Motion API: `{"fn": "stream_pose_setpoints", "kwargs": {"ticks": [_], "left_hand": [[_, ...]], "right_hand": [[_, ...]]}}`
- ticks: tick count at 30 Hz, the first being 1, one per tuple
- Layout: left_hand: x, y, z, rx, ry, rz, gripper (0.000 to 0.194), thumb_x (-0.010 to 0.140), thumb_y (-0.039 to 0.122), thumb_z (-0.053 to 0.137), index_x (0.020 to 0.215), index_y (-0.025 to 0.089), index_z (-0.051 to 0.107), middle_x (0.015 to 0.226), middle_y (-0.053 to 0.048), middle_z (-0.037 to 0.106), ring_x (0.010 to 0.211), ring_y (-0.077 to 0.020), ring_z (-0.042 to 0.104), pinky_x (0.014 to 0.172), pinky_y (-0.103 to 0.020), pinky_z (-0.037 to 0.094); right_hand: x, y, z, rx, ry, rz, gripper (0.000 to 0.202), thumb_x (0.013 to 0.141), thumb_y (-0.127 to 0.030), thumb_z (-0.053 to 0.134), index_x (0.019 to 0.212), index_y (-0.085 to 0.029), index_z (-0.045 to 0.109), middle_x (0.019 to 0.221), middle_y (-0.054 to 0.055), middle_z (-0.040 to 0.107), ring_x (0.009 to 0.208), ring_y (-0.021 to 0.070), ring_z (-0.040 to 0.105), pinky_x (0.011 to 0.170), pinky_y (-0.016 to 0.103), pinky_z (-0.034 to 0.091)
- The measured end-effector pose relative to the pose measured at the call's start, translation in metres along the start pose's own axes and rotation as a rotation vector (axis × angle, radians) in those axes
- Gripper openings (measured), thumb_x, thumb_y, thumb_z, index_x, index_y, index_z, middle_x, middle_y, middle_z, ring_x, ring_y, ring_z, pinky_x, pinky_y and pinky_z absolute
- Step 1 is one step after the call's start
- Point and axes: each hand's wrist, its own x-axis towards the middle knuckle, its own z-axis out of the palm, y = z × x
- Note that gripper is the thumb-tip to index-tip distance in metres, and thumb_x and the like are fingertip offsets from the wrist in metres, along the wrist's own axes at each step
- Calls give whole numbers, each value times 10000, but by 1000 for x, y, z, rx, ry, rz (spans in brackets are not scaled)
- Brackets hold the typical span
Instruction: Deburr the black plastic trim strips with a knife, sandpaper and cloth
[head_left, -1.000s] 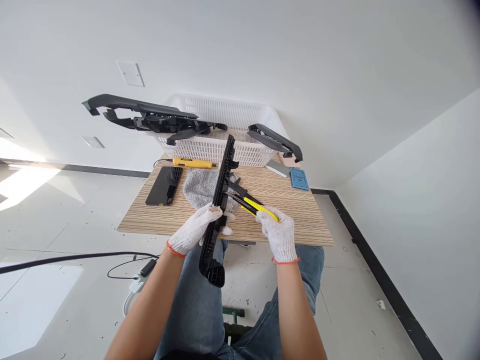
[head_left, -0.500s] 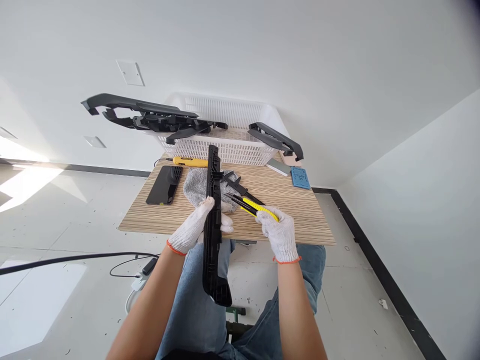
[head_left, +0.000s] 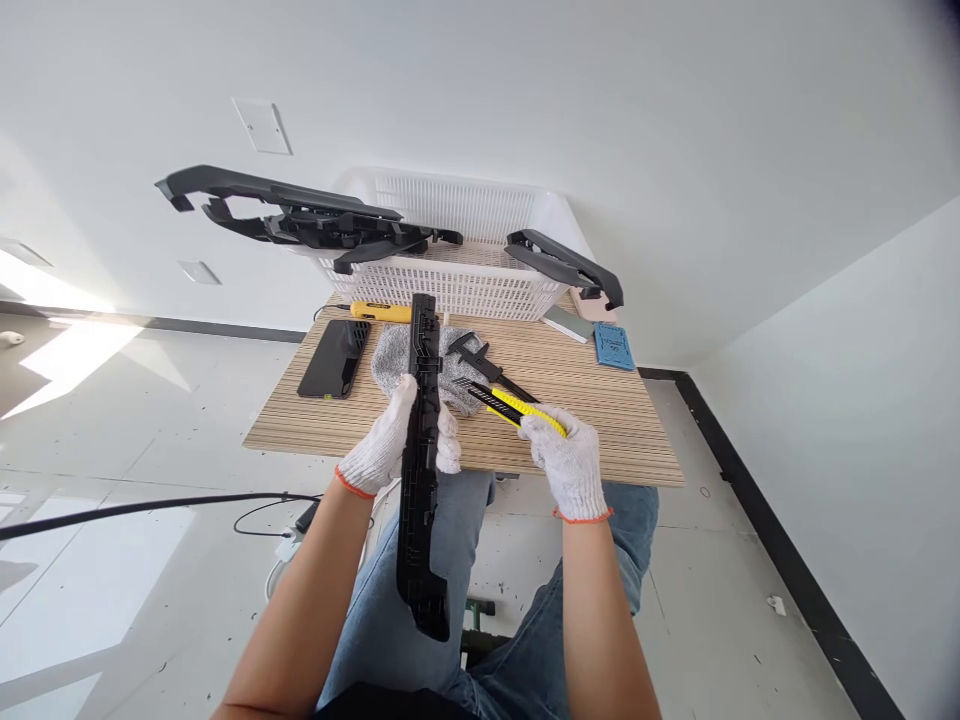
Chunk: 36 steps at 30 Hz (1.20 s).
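Table (head_left: 585, 420): striped wood top, carrying everything below; I am sitting at its near edge, knees under it.

Basket (head_left: 465, 285): white, slatted, standing at the far side of the table. Black trim pieces (head_left: 300, 215) are lying across its rim to the left, and another (head_left: 566, 265) is hanging over its right corner. What is sitting deeper inside I cannot tell.

Black part (head_left: 421, 450): long, narrow, ribbed moulding. I am holding it upright-ish, far end over the table, near end hanging down over my lap. Judging by the blade pointing at it, trimming is under way along its upper stretch; the lower half appears yet to be gone over, though no clear mark of finished work is showing.

Cloth (head_left: 397, 355): grey, lying on the table behind the part.

Phone (head_left: 334, 358): dark, lying flat to the left of the cloth.

Left hand (head_left: 390, 440): gloved, clamping round the part near its middle.

Right hand (head_left: 570, 460): gloved, closing round the knife handle.

Knife (head_left: 517, 405): yellow and black, tip aiming at the part, just beside it; contact I cannot tell.

Caliper (head_left: 480, 360): black, resting on the cloth's edge.

Blue pad (head_left: 613, 347): lying at the far right corner.

Yellow tool (head_left: 379, 312): lying in front of the basket.
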Motion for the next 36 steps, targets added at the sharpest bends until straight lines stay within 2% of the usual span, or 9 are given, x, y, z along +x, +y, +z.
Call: {"fn": "stream_pose_setpoints", "kwargs": {"ticks": [5,8,14,19,23,27,30,32,36], "left_hand": [[-4,-3,-9,63,-58,-78,720,808,853,609,928,148,694,644,-59,715,463,-167,657,445,-259,545],[-5,-6,-15,107,-61,-15,653,835,778,663,1039,158,692,723,-51,747,431,-139,629,389,-229,496],[-11,-5,-15,227,-74,82,428,947,593,654,1067,182,647,742,-34,742,445,-133,637,353,-192,442],[-13,1,-8,126,-62,42,443,810,409,852,1119,234,589,1054,-39,760,643,-158,743,529,-250,589],[-13,3,-7,77,-112,-27,486,701,320,948,1052,195,636,943,-17,749,804,-201,783,770,-305,629],[-12,3,-6,43,-191,-48,623,686,250,954,1214,219,624,1016,-37,778,954,-273,801,879,-379,618],[-11,2,-7,85,-177,-52,620,716,357,941,1222,204,618,1071,-87,786,904,-277,802,808,-377,626],[-10,1,-9,176,-135,-66,545,770,481,887,1147,179,634,1027,-108,788,787,-236,788,650,-292,594],[-8,0,-12,287,-121,-49,444,872,555,764,1088,193,623,846,-48,748,588,-157,693,458,-221,445]], "right_hand": [[0,2,-2,19,19,7,433,558,-448,854,852,-135,796,511,-29,558,397,64,362,364,214,284],[0,3,-3,16,19,3,435,568,-459,850,853,-136,788,526,-19,584,391,62,366,359,211,280],[1,2,-2,34,29,-8,413,563,-444,830,835,-138,775,522,-19,594,383,57,357,352,205,265],[0,-1,0,37,28,0,407,563,-444,824,827,-140,767,521,-13,609,381,53,352,357,207,266],[-1,-4,0,42,16,-4,403,559,-460,817,807,-149,757,530,-4,628,381,51,341,358,213,266],[0,-4,0,58,3,5,390,560,-450,814,796,-146,752,520,-5,621,378,52,344,360,213,257],[-1,-4,-1,68,7,15,379,567,-429,814,811,-145,755,531,-2,628,381,52,344,363,212,253],[-2,-4,-1,79,2,5,371,578,-428,813,814,-147,756,535,-4,628,384,51,343,366,212,255],[-2,-4,-1,89,-4,-5,372,576,-436,814,803,-147,754,528,-14,615,383,50,342,366,211,255]]}}
